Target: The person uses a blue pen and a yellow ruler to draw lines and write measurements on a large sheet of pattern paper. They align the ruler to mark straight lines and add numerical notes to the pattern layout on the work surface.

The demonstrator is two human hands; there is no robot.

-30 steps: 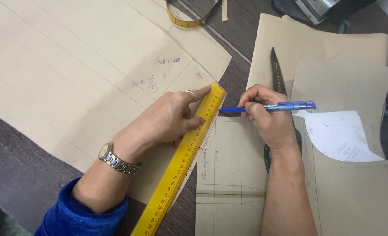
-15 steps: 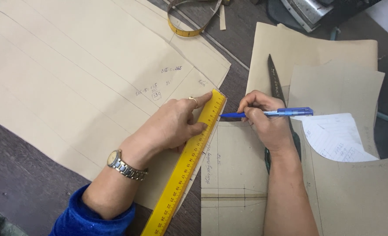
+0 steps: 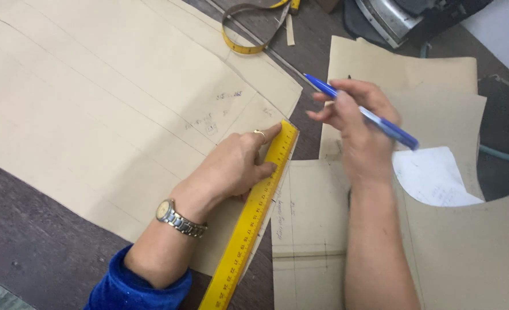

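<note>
While left hand (image 3: 240, 166) presses flat on yellow ruler (image 3: 253, 215) along the big kraft pattern sheet (image 3: 105, 97) edge, right hand (image 3: 358, 129) grips blue pen (image 3: 362, 112), lifted above smaller pattern pieces (image 3: 438, 229) on dark desk (image 3: 30, 247).

yellow ruler (image 3: 253, 214), blue pen (image 3: 362, 112), beige paper (image 3: 94, 97)

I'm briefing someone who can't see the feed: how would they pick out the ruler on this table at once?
Start at the large tan paper sheet covering the left of the dark table. Along its right edge the left hand presses flat on the ruler, which runs diagonally from the bottom edge up toward the right hand holding a blue pen. It is the only straight, rigid bright yellow strip; the yellow tape measure is curled.
</note>
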